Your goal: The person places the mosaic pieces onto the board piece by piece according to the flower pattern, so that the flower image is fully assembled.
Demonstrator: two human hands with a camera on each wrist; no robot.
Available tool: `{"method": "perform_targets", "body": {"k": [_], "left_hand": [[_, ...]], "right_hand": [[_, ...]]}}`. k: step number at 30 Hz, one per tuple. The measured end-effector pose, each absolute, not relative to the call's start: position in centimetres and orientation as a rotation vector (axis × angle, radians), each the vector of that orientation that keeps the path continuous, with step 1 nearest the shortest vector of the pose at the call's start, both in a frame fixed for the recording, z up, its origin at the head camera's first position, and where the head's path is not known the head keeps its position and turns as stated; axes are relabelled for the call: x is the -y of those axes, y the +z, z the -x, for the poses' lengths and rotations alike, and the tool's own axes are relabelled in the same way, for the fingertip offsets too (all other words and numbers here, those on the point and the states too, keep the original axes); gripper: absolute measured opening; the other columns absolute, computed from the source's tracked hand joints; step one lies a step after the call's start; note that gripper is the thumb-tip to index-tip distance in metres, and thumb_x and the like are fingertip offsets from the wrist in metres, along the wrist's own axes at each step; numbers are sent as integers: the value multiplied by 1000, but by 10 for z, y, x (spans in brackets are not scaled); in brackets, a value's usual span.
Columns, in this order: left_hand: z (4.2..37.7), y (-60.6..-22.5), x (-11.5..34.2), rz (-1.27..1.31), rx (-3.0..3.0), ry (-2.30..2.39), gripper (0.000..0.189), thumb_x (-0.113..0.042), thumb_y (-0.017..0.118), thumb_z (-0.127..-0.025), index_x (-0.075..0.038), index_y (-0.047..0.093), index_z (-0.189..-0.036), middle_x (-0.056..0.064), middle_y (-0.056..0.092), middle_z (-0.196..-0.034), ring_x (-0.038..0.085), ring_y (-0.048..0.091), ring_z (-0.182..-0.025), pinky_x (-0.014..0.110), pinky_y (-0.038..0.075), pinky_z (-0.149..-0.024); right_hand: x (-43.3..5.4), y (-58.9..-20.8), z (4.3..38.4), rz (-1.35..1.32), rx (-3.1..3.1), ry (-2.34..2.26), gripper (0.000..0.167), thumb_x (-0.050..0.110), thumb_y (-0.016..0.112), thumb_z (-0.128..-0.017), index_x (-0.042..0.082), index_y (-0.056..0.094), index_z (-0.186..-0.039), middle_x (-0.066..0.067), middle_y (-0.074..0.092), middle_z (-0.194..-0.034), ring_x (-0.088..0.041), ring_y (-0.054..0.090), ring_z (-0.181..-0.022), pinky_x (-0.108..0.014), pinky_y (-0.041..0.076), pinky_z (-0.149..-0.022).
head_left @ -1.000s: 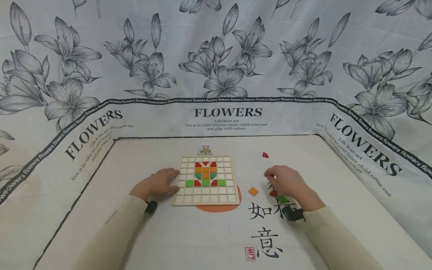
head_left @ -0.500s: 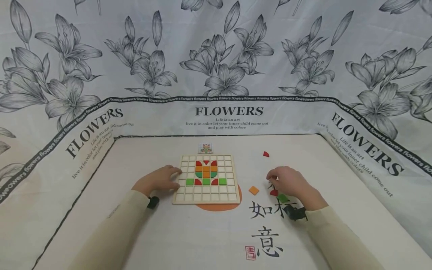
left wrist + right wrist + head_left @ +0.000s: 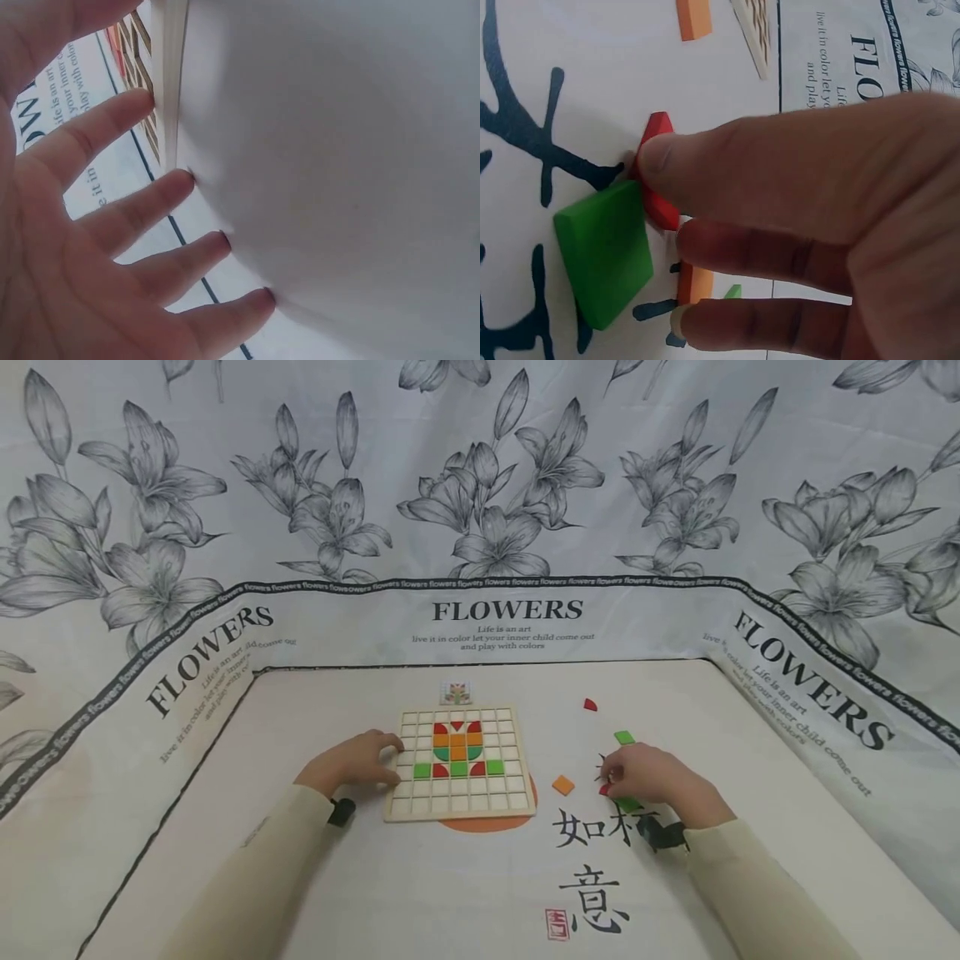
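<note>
My left hand (image 3: 352, 760) rests at the left side of a wooden grid board (image 3: 468, 806), fingers spread. In the left wrist view, its fingertips touch the board's edge (image 3: 171, 82) and the tabletop. Tiles in red, orange and green form a tulip shape on the board. My right hand (image 3: 656, 777) pinches a red quarter-circle tile (image 3: 660, 202); the thumb presses on it, while the index finger is hidden. Against that tile lies a green square tile (image 3: 604, 251). An orange tile (image 3: 696, 285) shows behind the fingers.
A small pattern card (image 3: 455, 692) lies behind the board. Loose on the table are an orange square tile (image 3: 563, 785), a red quarter-circle tile (image 3: 590, 704) and a green tile (image 3: 625, 737). Flower-printed cloth (image 3: 495, 527) stands along the back and sides.
My right hand has shifted slightly right and down onto the red quarter-circle tile. A green tile beyond the hand has come into sight. My left hand stays at the board's edge.
</note>
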State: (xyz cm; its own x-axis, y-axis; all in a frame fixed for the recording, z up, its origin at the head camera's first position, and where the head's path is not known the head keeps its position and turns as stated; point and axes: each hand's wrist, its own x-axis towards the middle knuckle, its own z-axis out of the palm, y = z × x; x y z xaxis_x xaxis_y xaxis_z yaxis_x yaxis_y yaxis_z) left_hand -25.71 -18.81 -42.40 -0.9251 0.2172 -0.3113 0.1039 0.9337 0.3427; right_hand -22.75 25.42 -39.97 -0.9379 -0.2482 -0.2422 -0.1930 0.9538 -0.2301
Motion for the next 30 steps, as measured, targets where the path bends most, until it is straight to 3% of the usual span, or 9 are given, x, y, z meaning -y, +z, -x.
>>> {"method": "perform_targets", "body": {"k": [5, 9, 15, 26, 30], "left_hand": [[256, -425, 188, -225, -2733, 521, 57, -35, 72, -81, -24, 54, -134, 6, 43, -150, 27, 40, -136, 53, 34, -113], [257, -426, 187, -208, -2736, 510, 59, -35, 71, -82, -24, 52, -136, 5, 46, -148, 26, 44, -130, 53, 35, -112], [257, -427, 187, -197, -2735, 497, 58, -40, 72, -83, -24, 53, -135, 5, 49, -145, 24, 48, -122, 52, 40, -109], [256, -427, 188, -225, -2752, 473, 55, -42, 73, -82, -24, 55, -131, 5, 54, -139, 22, 50, -112, 49, 43, -106], [256, -428, 189, -228, -2746, 489, 56, -42, 73, -83, -25, 55, -133, 5, 52, -142, 23, 49, -119, 51, 40, -109]], "right_hand": [[-253, -401, 226, 339, -2837, -281, 8, 20, 76, -82, 18, 71, -89, 3, 63, -82, -15, 54, -76, -32, 50, -70], [-251, -402, 226, 337, -2844, -281, 6, 18, 75, -82, 18, 70, -86, 4, 64, -82, -15, 54, -76, -33, 51, -71], [-251, -406, 227, 332, -2841, -324, 8, 9, 68, -83, 15, 65, -79, 0, 60, -79, -17, 52, -73, -30, 45, -64], [-259, -403, 227, 296, -2824, -356, 8, 10, 69, -83, 12, 68, -90, 0, 62, -83, -17, 54, -74, -31, 47, -66], [-261, -399, 224, 284, -2808, -338, 10, 12, 71, -83, 12, 68, -92, -1, 63, -86, -17, 54, -75, -33, 49, -68]]}}
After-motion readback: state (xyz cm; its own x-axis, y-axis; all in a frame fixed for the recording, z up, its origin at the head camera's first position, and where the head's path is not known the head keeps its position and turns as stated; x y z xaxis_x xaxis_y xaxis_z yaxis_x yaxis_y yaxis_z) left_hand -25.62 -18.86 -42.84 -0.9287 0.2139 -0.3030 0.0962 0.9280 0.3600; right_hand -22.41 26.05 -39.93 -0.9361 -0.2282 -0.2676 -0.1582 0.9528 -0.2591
